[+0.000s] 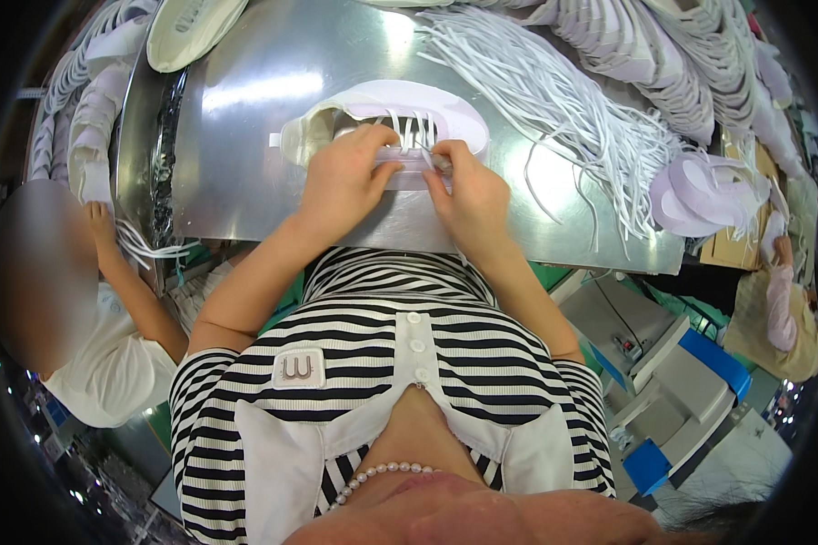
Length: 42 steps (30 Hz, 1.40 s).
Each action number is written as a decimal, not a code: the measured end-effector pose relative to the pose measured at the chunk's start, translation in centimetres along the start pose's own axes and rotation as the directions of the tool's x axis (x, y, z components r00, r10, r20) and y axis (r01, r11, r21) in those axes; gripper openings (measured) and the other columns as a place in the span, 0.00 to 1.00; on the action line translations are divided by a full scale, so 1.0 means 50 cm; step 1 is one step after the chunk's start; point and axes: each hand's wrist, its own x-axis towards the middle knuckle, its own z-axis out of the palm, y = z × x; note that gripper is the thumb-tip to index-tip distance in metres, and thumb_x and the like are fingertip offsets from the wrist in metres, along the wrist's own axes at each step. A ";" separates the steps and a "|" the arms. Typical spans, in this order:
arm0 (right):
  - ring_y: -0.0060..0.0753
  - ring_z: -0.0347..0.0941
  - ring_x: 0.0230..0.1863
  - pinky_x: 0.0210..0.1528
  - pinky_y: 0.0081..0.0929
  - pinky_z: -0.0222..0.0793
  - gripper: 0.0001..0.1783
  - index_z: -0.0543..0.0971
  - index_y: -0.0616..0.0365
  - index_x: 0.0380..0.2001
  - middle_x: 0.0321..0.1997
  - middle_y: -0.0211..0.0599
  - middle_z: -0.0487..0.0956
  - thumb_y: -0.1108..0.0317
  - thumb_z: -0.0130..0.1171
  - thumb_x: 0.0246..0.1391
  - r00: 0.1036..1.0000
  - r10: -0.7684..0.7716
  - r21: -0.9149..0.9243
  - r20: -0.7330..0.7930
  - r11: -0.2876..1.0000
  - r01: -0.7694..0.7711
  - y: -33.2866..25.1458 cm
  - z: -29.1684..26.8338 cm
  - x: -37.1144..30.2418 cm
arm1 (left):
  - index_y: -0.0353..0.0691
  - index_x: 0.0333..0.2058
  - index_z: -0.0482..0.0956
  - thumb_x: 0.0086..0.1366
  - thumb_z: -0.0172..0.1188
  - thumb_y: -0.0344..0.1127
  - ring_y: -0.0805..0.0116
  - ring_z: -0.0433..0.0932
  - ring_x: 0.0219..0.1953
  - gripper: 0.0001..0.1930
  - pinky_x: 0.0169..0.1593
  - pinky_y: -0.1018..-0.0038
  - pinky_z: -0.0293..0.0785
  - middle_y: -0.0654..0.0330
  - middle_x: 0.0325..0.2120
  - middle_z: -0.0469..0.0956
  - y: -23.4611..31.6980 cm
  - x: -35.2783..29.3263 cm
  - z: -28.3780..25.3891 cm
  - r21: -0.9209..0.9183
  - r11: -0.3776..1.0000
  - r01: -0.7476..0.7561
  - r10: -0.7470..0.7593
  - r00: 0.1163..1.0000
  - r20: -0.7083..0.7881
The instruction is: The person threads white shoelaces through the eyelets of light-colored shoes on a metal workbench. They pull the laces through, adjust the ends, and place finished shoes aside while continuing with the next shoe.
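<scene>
Flat on the steel table (236,173), right in front of the person in stripes, lies a pale shoe upper (445,113), white with a faint lilac tint, its rounded toe to the right and its cream-lined heel to the left. White laces (409,132) cross its dark opening in slim, nearly parallel bars. The left hand (350,168) bends its thumb and forefinger in at the near lacing edge; the right hand (471,191) brings its thumb and forefinger up to a bit of lace there. I can't tell whether either pinch is fully closed. The hands cover part of the near side, and a small greyish bit by the right fingertips is too indistinct to name. Beyond, a heap of loose laces (554,100) spills stringy and limp over the brushed, glaring metal. Curved stacked uppers (645,73) sit ribbed in rows, cut off at the top, while soft lilac pieces (704,191) slump at the table's right corner.
</scene>
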 end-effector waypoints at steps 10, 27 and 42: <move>0.36 0.79 0.27 0.30 0.29 0.73 0.14 0.78 0.52 0.42 0.30 0.35 0.81 0.73 0.62 0.49 0.863 -0.350 0.188 0.364 0.935 0.300 -0.036 -0.037 -0.153 | 0.42 0.42 0.82 0.57 0.63 0.39 0.53 0.80 0.40 0.14 0.42 0.62 0.75 0.56 0.37 0.81 -0.041 0.029 0.004 0.077 0.992 -0.102 0.107 0.993 -0.053; 0.17 0.70 0.35 0.40 0.17 0.64 0.10 0.80 0.60 0.40 0.34 0.25 0.77 0.67 0.62 0.57 0.936 0.027 0.663 0.351 0.699 -0.269 -0.023 0.012 -0.146 | 0.41 0.39 0.82 0.58 0.62 0.34 0.52 0.80 0.36 0.11 0.38 0.63 0.74 0.55 0.35 0.81 0.024 -0.007 -0.065 -0.121 0.963 -0.242 0.229 0.967 -0.110; 0.21 0.74 0.33 0.36 0.19 0.68 0.04 0.80 0.65 0.34 0.33 0.33 0.79 0.77 0.63 0.53 0.970 0.178 0.659 -0.169 0.752 -0.023 0.030 0.057 0.055 | 0.37 0.40 0.83 0.54 0.66 0.48 0.53 0.81 0.39 0.21 0.44 0.65 0.75 0.51 0.36 0.82 -0.054 0.020 0.011 -0.266 0.959 0.095 -0.040 0.978 0.204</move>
